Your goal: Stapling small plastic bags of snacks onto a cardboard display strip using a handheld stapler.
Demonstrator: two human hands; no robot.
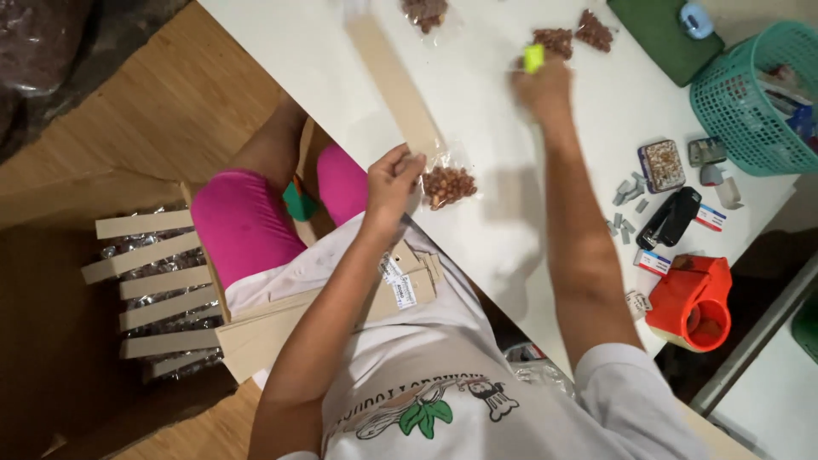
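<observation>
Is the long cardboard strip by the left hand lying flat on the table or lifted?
Flat: the cardboard strip lies on the white table, the left hand pinching its near end.

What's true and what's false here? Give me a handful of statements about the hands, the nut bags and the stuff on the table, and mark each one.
1. The left hand touches a long cardboard strip beside a bag of nuts. True.
2. The right hand rests on the orange tape dispenser. False: it reaches far up the white table, at a small yellow-green thing.
3. The basket is red. False: it is teal.
4. A black stapler lies near grey staple blocks. True.
5. The cardboard box on the floor holds no bags. False: bags with cardboard strips lie in it.
</observation>
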